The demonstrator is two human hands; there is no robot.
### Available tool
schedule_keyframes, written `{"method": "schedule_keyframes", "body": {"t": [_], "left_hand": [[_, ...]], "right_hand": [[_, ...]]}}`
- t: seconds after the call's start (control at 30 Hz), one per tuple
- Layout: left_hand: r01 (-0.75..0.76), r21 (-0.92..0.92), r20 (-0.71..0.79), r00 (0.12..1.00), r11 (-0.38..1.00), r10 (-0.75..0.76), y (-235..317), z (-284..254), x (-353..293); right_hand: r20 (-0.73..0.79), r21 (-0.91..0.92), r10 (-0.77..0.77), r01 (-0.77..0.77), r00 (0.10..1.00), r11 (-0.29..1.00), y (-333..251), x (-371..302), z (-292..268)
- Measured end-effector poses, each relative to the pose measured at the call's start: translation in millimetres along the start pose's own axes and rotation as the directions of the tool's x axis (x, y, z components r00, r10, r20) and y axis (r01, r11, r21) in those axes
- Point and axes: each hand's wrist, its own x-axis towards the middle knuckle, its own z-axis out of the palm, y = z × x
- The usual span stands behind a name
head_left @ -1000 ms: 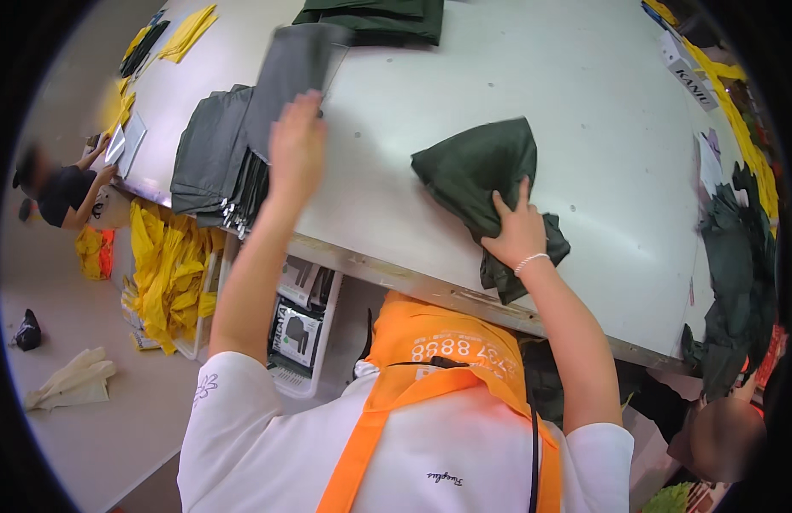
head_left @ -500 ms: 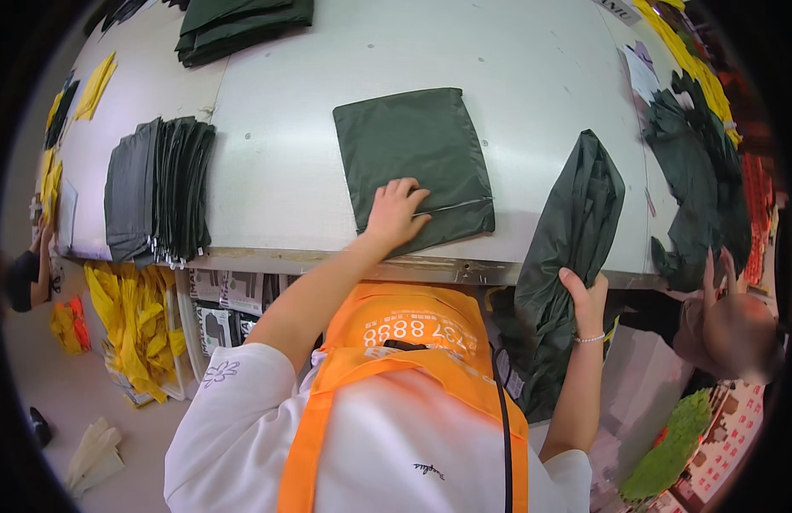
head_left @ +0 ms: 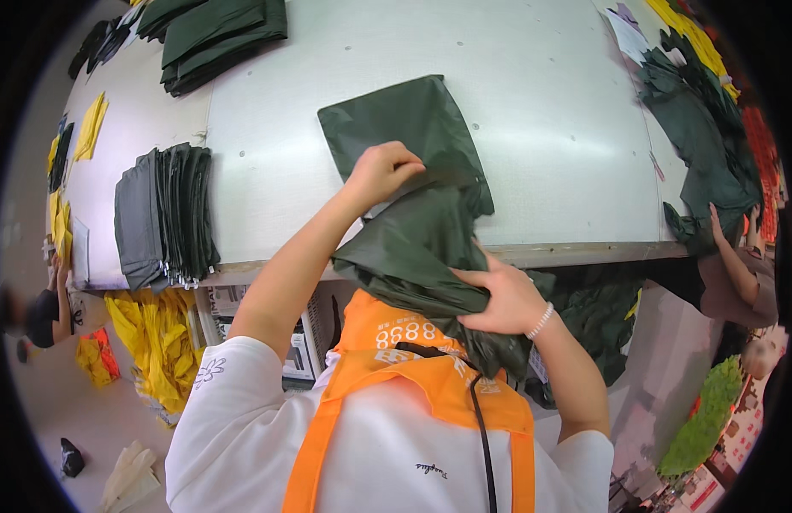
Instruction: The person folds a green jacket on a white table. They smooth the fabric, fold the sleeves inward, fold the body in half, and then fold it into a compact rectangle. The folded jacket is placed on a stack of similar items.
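A flat, folded piece of dark green fabric [head_left: 413, 115] lies on the table in front of me. Over its near end, a looser bunch of dark green fabric [head_left: 413, 248] hangs across the table's edge toward my apron. My right hand [head_left: 503, 295] grips this bunch from the right, thumb on top. At the upper end of the bunch is my left hand [head_left: 383, 175], its fingers curled and pinched against the dark green fabric. The fingertips are partly hidden, so which layer they hold is unclear.
A row of folded dark green pieces [head_left: 161, 214] stands at the left, with a larger green stack [head_left: 221, 43] behind. Yellow fabric [head_left: 156, 333] hangs below the table's edge [head_left: 584, 254]. Another person's hands [head_left: 721, 227] touch dark green fabric [head_left: 695, 128] at the right.
My right hand has carried the loose green fabric from the right to the middle, over the flat piece's near end. My left hand has lifted from lying on the flat piece and curled its fingers.
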Motion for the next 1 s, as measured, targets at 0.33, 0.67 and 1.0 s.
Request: {"method": "schedule_keyframes", "body": {"t": [0.33,0.67,1.0], "left_hand": [[0.257,-0.759,-0.049,0.894,0.599,-0.445,-53.3,-65.6,-90.3],[0.587,-0.465,-0.165,0.678,0.663,-0.716,-36.4,9.6,-91.2],[0.150,0.330,-0.104,0.987,0.932,-0.122,66.7,35.8,-109.5]], "right_hand": [[-0.077,-0.070,0.010,-0.015,0.997,0.997,28.1,73.2,20.6],[-0.134,-0.092,0.074,-0.087,0.988,0.992,8.9,76.4,5.3],[-0.386,-0.133,0.072,-0.133,0.920,0.982,13.9,85.7,4.6]]}}
